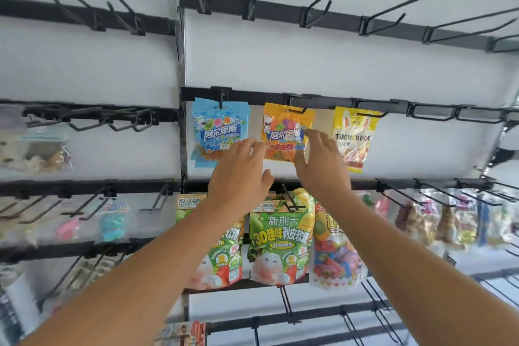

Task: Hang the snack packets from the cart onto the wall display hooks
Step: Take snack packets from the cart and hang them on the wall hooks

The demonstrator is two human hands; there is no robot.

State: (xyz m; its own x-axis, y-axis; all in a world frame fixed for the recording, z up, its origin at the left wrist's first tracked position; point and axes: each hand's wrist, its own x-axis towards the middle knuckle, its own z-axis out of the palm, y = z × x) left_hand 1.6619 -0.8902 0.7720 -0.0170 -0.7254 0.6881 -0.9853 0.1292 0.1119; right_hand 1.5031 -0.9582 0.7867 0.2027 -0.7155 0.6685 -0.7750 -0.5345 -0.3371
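The left hand (241,168) reaches up with fingers spread and loose, its fingertips at the lower left edge of the orange snack packet (286,132), holding nothing. The right hand (323,163) is raised beside it, fingers relaxed and slightly bent, its fingertips against the packet's right side and its thumb under the bottom edge; whether it truly pinches the packet I cannot tell. The orange packet hangs from a black hook (297,111) on the middle rail (323,100) of the white wall display.

Just left of it a blue snack packet (219,129) hangs on its own hook, and just right a yellow packet (354,137) hangs on another. On the rail below, partly behind the forearms, hang green fruit-candy packets (278,247) and a clear bag of mixed sweets (337,255). Farther right, blurred packets (438,219) crowd the hooks. The top rail carries bare hooks (323,0).
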